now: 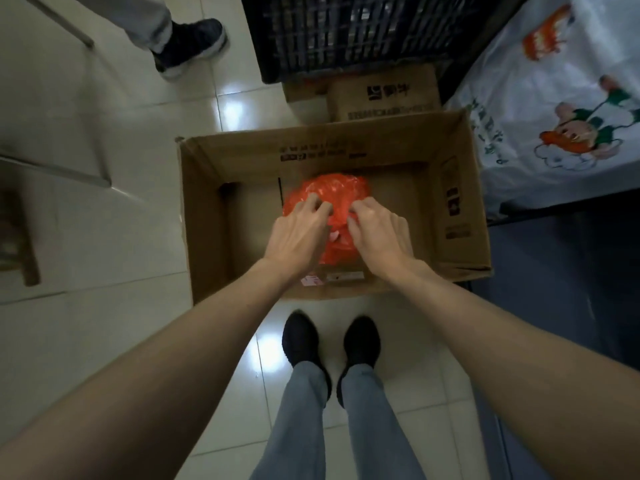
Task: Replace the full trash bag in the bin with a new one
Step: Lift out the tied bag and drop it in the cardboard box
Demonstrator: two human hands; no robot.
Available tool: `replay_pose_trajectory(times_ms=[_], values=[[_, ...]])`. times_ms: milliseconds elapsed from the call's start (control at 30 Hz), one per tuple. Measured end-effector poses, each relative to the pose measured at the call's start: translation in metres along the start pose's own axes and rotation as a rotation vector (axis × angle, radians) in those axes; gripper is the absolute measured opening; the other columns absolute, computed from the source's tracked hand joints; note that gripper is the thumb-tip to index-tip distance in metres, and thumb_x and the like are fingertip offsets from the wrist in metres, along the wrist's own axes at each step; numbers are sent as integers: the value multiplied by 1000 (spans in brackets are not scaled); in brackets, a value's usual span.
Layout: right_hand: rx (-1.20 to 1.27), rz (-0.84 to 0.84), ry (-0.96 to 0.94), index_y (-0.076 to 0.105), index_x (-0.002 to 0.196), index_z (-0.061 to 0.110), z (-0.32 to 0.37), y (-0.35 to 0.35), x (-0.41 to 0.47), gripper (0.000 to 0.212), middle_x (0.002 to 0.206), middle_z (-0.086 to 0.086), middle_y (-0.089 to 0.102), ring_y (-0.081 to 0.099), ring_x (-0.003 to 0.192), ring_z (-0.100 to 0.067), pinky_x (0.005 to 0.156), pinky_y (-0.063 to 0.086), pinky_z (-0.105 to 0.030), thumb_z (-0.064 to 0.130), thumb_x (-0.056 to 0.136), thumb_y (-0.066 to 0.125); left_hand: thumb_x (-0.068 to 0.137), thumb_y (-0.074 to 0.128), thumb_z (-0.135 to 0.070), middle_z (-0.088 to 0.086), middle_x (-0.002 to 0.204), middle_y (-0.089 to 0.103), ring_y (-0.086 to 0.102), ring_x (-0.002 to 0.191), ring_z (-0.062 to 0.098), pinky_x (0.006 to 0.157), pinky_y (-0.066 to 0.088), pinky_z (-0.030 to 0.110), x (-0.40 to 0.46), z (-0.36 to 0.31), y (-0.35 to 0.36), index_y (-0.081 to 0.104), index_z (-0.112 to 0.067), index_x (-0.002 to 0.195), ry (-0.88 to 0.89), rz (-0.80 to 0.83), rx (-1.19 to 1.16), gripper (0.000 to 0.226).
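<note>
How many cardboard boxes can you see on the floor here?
3: the big open box holding the red bag, a closed printed box behind it, and a partly hidden one to that one's left under the black crate. More may be hidden.

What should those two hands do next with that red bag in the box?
Probably lift it straight up out of the cardboard box: the left hand and right hand both pinch the bunched top of the red bag, which sits inside.

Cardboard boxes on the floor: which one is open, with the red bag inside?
The large cardboard box nearest the person's feet; both hands work the red plastic bag inside. The smaller box behind is closed.
</note>
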State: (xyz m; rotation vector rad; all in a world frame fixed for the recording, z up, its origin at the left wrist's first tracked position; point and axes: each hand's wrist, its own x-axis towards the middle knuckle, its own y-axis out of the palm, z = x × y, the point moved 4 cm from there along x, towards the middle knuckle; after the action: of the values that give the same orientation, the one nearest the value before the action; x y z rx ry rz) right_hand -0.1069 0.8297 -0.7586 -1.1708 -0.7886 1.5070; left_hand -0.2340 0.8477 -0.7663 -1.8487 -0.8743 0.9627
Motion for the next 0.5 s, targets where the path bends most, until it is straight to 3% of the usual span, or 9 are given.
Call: replay_pose_trajectory(times_ms=[167,300,400,500], values=[[39,-92,4,59,110,14,18,-82,-19,21,111,-6,60,58,98,-22,80,50,-37,28,97,49,102,44,-32,3,115,59,57,98,20,57,36,27,-15,-20,-86,55,-15,117,-1,-58,44,25],[22,-239,-33,61,94,18,47,-203,-37,19,95,-1,60,54,87,-17,75,49,-33,32,95,48,100,45,-34,-3,102,62,59,90,15,57,44,28,-25,-65,-207,58,-20,106,17,-199,22,20],[46,-361,-35,62,86,17,64,-305,-57,22,88,-1,60,54,84,-18,71,49,-34,32,94,48,101,44,-36,-8,93,60,57,81,9,58,41,21,-31,-117,-299,55,-24,100,71,-259,-6,16],[53,-505,-16,60,78,14,67,-399,-73,26,80,-2,59,55,81,-22,67,47,-37,32,92,48,100,44,-39,-5,90,61,60,85,16,60,48,32,-26,-173,-379,55,-22,93,117,-338,-9,21]])
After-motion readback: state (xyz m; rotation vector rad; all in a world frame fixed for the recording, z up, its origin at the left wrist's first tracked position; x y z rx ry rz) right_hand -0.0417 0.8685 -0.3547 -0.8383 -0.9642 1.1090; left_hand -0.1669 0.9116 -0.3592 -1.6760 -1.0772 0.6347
